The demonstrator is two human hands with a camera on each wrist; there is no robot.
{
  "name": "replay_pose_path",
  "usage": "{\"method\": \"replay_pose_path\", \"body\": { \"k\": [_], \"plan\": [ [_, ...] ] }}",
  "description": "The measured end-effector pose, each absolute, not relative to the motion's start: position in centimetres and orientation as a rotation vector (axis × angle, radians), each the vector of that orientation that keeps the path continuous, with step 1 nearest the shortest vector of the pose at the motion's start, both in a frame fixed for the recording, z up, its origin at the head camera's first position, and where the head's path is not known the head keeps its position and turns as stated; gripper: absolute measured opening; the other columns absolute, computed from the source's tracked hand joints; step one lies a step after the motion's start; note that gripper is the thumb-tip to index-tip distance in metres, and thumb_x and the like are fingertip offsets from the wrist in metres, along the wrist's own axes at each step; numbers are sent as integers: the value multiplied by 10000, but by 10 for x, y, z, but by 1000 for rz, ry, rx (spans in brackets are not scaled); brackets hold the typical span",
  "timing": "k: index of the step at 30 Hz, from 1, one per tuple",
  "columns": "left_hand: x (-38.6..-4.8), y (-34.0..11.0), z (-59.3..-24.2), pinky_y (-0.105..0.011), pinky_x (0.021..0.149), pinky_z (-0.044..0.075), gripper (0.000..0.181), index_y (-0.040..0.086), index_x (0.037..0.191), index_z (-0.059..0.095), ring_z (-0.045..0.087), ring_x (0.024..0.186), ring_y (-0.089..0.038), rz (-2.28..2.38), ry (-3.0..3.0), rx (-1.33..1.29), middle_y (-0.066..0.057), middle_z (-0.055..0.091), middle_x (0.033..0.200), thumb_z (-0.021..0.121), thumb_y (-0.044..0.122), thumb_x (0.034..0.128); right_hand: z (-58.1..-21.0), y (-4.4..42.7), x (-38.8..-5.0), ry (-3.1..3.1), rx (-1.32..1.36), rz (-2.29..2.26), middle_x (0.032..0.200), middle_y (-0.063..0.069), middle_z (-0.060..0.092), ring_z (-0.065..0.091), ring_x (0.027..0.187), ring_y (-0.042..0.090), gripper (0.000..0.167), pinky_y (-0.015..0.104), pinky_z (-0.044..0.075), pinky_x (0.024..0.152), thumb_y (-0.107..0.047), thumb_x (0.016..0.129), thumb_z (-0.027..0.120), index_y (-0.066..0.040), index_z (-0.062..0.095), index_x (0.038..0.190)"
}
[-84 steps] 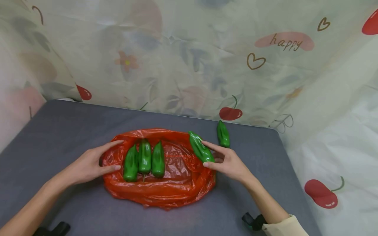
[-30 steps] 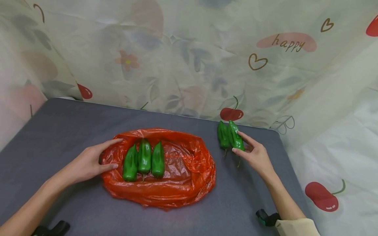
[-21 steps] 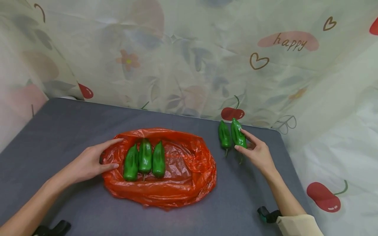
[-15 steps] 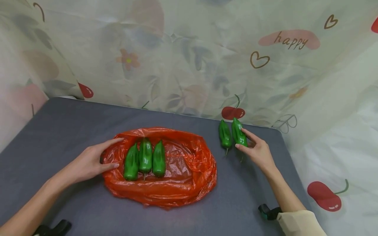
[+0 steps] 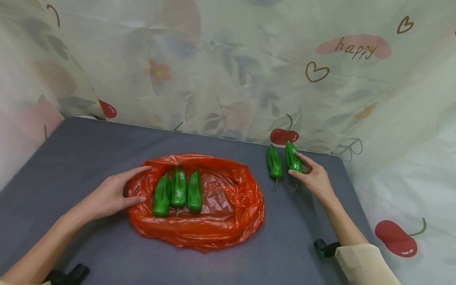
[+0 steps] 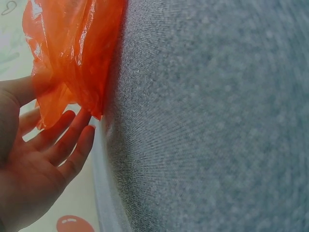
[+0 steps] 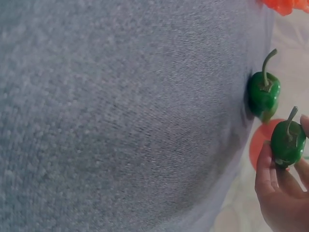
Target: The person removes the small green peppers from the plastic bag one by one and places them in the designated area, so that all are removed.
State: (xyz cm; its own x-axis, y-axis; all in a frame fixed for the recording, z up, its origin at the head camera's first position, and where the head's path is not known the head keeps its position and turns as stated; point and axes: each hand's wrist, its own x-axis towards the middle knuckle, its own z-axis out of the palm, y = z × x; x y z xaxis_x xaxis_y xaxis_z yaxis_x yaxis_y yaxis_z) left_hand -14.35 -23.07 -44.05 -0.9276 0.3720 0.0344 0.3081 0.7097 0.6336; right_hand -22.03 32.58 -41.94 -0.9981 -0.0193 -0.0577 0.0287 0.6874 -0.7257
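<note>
A red plastic bag (image 5: pixel 228 233) lies spread wide on the table with three green peppers (image 5: pixel 194 192) side by side in its left half. My left hand (image 5: pixel 110 196) holds the bag's left rim, index finger and thumb over it; the left wrist view shows the other fingers outside the orange-looking film (image 6: pixel 72 58). To the right of the bag, my right hand (image 5: pixel 315 180) grips a green pepper (image 5: pixel 292 156) between thumb and fingers, its stem end (image 7: pixel 288 142) toward the right wrist camera. Another green pepper (image 5: pixel 274 162) lies just left of it, a small gap between them.
The grey cloth-covered table (image 5: pixel 199 269) ends at a back edge close behind the two right-hand peppers. A printed curtain (image 5: pixel 221 71) hangs behind it and along the sides. Dark straps (image 5: pixel 325 248) sit at the wrists.
My right hand has carried the pepper from the bag's right rim to beside the pepper at the back right, then shifted it slightly rightward. My left hand stays on the bag's rim.
</note>
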Motion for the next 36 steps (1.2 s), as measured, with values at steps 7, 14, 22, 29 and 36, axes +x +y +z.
{"method": "replay_pose_path", "body": {
  "k": [7, 14, 22, 29, 36],
  "plan": [
    [-143, -231, -441, -633, 974, 432, 810, 99, 1501, 416, 513, 1254, -431, 1023, 2815, 556, -233, 510, 1420, 834, 208, 816, -428, 327, -226, 2832, 58, -1177, 1549, 153, 387, 555, 1244, 388, 709, 517, 503, 917, -336, 918, 726, -225, 396, 1536],
    [-142, -231, -441, -638, 982, 422, 813, 89, 1502, 411, 504, 1260, -445, 1012, 2806, 533, -248, 507, 1418, 831, 218, 818, -437, 329, -231, 2827, 83, -1120, 1553, 199, 359, 551, 1249, 384, 704, 509, 504, 910, -367, 921, 713, -219, 399, 1534],
    [-142, -232, -441, -635, 984, 423, 812, 88, 1498, 416, 507, 1259, -439, 1024, 2810, 535, -242, 514, 1413, 834, 200, 811, -444, 331, -234, 2828, 82, -1110, 1540, 198, 383, 608, 1151, 355, 699, 328, 516, 751, -375, 924, 708, -214, 404, 1532],
    [-141, -232, -441, -633, 986, 421, 802, 86, 1494, 421, 509, 1260, -435, 1040, 2807, 547, -238, 516, 1413, 833, 195, 815, -448, 331, -235, 2844, 68, -1115, 1497, 198, 445, 600, 1159, 349, 683, 404, 510, 829, -342, 930, 709, -191, 413, 1527],
    [-142, -231, -441, -631, 979, 430, 808, 89, 1496, 420, 514, 1253, -438, 1035, 2801, 550, -242, 515, 1412, 835, 208, 813, -451, 331, -233, 2812, 60, -1161, 1491, 198, 454, 557, 1244, 355, 693, 481, 497, 943, -320, 938, 705, -160, 393, 1535]
  ]
}}
